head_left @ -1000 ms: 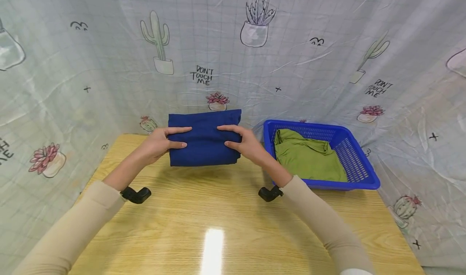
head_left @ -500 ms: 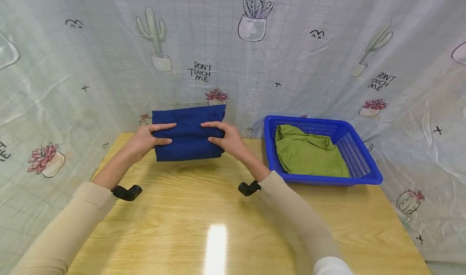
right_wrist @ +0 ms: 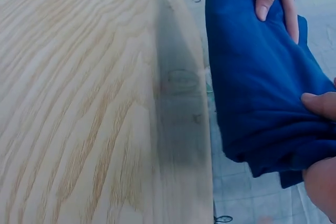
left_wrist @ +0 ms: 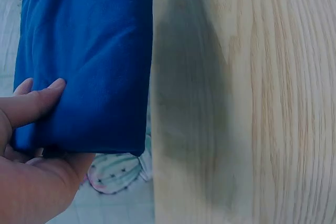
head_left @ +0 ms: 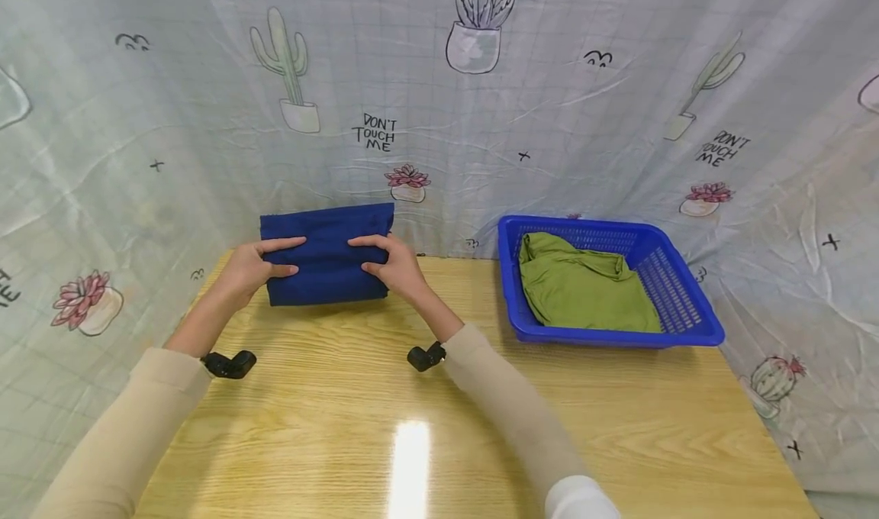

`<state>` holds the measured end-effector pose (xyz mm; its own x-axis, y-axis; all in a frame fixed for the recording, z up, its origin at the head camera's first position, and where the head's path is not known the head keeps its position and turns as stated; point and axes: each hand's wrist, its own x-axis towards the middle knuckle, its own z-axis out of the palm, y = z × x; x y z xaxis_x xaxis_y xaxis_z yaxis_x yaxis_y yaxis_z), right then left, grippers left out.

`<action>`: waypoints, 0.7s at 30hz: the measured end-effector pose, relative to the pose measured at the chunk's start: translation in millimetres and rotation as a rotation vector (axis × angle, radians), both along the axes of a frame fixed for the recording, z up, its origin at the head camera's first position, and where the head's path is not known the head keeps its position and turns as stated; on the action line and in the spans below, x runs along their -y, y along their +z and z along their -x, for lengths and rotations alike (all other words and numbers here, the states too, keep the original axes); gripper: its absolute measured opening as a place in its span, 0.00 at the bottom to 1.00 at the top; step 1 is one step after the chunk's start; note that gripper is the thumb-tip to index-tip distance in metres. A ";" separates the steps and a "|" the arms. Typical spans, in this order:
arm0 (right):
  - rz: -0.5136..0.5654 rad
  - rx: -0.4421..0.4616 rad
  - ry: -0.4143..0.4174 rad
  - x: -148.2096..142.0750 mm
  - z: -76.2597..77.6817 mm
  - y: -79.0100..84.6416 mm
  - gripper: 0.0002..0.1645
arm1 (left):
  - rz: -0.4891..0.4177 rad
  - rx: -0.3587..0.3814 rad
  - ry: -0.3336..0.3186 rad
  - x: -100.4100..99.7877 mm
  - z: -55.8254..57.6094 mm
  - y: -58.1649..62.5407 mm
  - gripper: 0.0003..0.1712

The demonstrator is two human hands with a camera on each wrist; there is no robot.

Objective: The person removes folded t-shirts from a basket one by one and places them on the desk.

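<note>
Left hand [head_left: 247, 271] and right hand [head_left: 400, 269] pinch folded blue cloth [head_left: 326, 259] above a wooden table [head_left: 330, 404], before a cactus-print curtain [head_left: 549, 114].

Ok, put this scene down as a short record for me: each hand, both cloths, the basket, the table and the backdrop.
left hand: grips left end of blue cloth
right hand: grips its right end
blue cloth: folded, held off the table
basket: blue, on the table, right of both hands
green cloth: inside the basket
table: wood-grained
backdrop: pale, plant-printed
</note>
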<state>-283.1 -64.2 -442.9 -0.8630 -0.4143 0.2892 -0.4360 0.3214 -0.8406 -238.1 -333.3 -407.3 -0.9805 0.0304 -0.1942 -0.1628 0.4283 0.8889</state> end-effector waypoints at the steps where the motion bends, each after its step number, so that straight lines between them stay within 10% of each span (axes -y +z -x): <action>1: -0.018 0.002 0.001 3.0 1.0 -0.6 0.27 | 0.020 -0.003 0.004 1.8 1.1 -1.7 0.36; 21: -0.560 0.232 -0.235 41.8 18.9 -34.3 0.39 | 0.335 0.034 -0.020 3.7 51.2 -70.9 0.41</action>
<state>-302.0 -106.0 -477.2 -0.9632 -0.2403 -0.1204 -0.1276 0.8029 -0.5823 -289.3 -337.0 -478.2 -0.9732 -0.0217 -0.2288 -0.1783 0.6994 0.6921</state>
